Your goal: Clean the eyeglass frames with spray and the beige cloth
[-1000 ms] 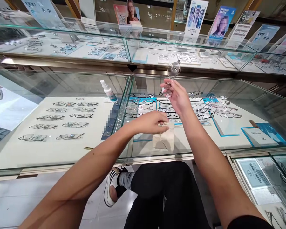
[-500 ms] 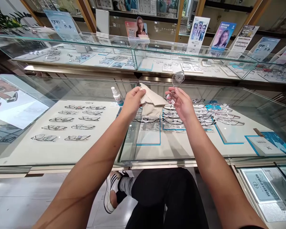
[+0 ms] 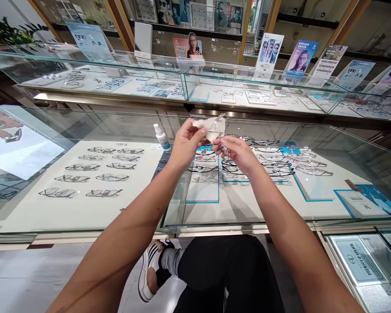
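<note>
Above the glass counter, my left hand (image 3: 189,140) is closed on a beige cleaning cloth (image 3: 215,128), which is folded against a lens of a pair of eyeglasses. My right hand (image 3: 236,150) pinches the eyeglasses (image 3: 224,118) from the other side, its fingertips close to the cloth. Most of the frame is hidden by the cloth and fingers; only a bit of clear lens edge shows past the cloth. A white spray bottle (image 3: 162,137) with a blue label stands left of my left hand.
Rows of eyeglasses (image 3: 112,177) lie under the glass on the left, and more frames (image 3: 273,165) lie in the case beyond my right hand. A second glass showcase (image 3: 182,82) runs behind, with several upright advertising cards (image 3: 269,56) on top.
My left hand has brought the cloth up onto the eyeglasses' lens. My right hand has moved left and the glasses have come down, so the hands now nearly meet.
</note>
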{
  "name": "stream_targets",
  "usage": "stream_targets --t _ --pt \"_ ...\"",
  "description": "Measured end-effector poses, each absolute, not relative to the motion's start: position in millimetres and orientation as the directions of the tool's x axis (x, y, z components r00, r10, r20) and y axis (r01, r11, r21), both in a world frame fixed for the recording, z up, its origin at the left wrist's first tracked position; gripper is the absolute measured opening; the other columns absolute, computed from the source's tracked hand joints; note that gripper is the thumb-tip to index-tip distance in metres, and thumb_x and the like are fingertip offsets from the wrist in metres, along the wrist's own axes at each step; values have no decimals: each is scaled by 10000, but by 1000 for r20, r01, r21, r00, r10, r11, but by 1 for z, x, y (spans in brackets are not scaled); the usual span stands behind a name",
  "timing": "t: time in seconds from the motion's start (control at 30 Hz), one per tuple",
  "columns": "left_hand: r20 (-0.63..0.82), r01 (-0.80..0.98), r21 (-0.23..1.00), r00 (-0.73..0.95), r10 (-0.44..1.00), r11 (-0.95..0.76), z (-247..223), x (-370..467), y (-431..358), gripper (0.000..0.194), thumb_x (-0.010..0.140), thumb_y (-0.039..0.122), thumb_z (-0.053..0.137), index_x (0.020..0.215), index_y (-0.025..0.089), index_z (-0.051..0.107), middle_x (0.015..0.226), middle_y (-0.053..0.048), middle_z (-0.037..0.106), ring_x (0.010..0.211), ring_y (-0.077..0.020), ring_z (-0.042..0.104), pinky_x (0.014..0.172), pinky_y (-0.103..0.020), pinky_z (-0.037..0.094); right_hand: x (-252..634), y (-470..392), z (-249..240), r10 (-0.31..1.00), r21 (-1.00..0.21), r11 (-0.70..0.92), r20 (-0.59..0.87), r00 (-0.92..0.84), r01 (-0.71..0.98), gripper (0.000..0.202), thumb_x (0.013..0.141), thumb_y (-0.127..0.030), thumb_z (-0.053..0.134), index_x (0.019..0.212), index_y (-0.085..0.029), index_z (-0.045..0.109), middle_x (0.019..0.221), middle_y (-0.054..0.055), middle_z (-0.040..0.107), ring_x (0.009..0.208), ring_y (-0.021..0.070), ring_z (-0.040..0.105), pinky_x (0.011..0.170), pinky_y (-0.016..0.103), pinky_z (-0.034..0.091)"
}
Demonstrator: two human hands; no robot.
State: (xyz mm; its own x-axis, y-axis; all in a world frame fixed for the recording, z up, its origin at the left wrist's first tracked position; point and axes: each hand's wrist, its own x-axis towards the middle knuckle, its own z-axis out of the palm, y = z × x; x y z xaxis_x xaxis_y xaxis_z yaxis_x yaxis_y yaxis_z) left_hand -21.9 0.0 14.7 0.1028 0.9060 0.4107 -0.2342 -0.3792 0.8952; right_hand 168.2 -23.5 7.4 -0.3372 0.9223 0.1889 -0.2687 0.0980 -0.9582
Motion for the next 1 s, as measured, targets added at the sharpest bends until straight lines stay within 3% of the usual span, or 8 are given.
stream_targets --t 0.4,0.6,0.77,0.83,1.0 --pt "405 -333 885 208 891 -325 15 -21 -1 309 826 409 824 907 234 582 839 17 636 739 -132 631 697 -253 546 167 -26 12 936 -975 87 151 -317 -206 432 775 -605 836 967 -219 813 957 59 803 802 160 651 700 272 469" --pt "368 -361 892 232 900 -271 15 -19 -4 519 855 705 743 866 193 665 827 -26 659 725 -148 633 691 -285 554 163 -25 8 937 -977 103 159 -311 -189 422 759 -613 841 905 -221 781 905 42 806 786 159 636 717 282 450" --pt "371 -336 891 148 917 -307 13 -18 -3 486 756 483 930 722 194 541 644 48 533 599 -92 518 561 -208 443 160 -27 7 923 -985 121 159 -351 -126 468 754 -634 838 939 -206 796 913 57 808 815 174 636 733 302 452" --pt "356 -377 884 160 921 -276 13 -17 -3 524 724 434 961 755 209 488 639 64 551 568 -84 514 532 -200 422 160 -29 8 913 -985 133 167 -373 -114 476 754 -646 837 913 -199 794 912 66 808 823 180 634 725 307 452" --pt "307 -391 904 318 897 -172 15 -16 -7 528 730 524 940 972 206 596 723 14 693 495 -105 550 472 -238 435 159 -29 9 891 -979 155 195 -410 -130 520 737 -684 844 875 -185 794 906 80 812 790 176 616 706 312 459"
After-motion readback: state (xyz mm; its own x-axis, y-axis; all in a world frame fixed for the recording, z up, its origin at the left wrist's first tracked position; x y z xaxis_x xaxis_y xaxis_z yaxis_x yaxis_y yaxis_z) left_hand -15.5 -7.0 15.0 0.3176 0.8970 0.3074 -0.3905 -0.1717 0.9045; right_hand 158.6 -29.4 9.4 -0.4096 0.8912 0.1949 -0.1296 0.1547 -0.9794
